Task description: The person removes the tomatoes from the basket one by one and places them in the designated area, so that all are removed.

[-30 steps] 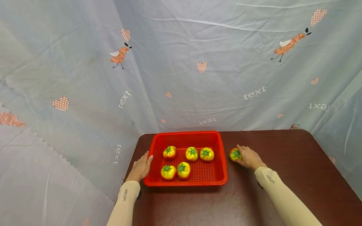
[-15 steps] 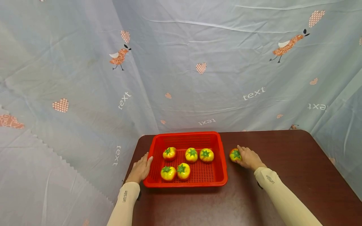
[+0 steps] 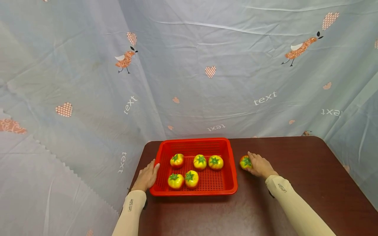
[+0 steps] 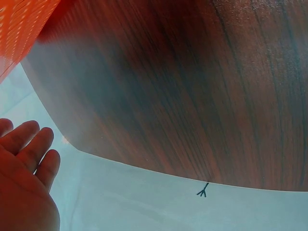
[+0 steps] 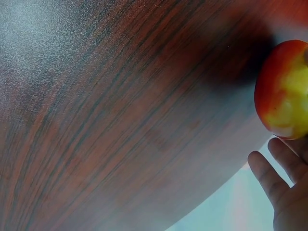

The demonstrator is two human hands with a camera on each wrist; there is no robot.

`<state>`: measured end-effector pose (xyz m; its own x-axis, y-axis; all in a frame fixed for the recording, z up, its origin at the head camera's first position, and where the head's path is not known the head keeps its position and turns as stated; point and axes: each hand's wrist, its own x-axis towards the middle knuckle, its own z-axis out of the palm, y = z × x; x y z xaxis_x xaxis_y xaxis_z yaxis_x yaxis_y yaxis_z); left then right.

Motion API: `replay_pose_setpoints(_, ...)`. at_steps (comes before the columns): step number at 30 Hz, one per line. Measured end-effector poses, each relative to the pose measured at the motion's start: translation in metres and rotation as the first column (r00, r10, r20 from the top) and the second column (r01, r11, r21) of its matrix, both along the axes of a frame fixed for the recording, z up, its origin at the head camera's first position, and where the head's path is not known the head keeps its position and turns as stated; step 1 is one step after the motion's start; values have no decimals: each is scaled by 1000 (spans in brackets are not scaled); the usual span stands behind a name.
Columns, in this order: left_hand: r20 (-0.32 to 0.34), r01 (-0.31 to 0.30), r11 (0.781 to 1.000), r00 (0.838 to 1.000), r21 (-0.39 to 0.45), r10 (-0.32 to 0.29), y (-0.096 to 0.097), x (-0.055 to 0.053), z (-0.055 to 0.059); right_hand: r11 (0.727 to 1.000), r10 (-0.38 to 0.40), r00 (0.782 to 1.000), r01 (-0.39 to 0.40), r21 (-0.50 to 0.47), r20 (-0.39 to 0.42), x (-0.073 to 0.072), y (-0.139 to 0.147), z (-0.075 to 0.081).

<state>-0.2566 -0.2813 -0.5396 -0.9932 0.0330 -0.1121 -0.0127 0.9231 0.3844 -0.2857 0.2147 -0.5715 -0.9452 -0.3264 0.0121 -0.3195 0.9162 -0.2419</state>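
Beside the right wall of a red plastic basket, my right hand grips a yellow-and-red tomato with a green leafy top. The right wrist view shows this tomato close up against the fingers, with two fingertips below it. My left hand lies along the basket's left rim, fingers stretched out. From the left wrist, the fingers look extended, near the basket's perforated wall. Inside the basket sit several similar tomatoes, in a front pair and a back row.
The dark red-brown wooden table has rounded far corners. A pale grey-blue curtain printed with birds and hearts hangs behind it and along the left side. The basket stands towards the table's left edge.
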Motion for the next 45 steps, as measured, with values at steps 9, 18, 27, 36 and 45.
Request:
replay_pose_setpoints(9,11,-7,1000,1000,3,7,1,1,1,999,-7,1000,7,-35,-9,-2,3,-2)
replay_pose_setpoints(18,4,2,1000,1000,-3,-2,0,0,0,997,15,997,-21,-74,-73,-2,-1,7)
replay_pose_setpoints(27,-3,4,1000,1000,-5,-4,-1,-2,-1,997,36,995,-43,-71,-95,-7,-8,17)
replay_pose_setpoints(36,-9,2,1000,1000,-8,-2,-1,-1,-1,995,68,987,-78,-60,-144,-9,-15,23)
replay_pose_setpoints(45,-12,1,1000,1000,-15,-1,0,0,-1,996,64,992,-70,-50,-105,-10,-19,25)
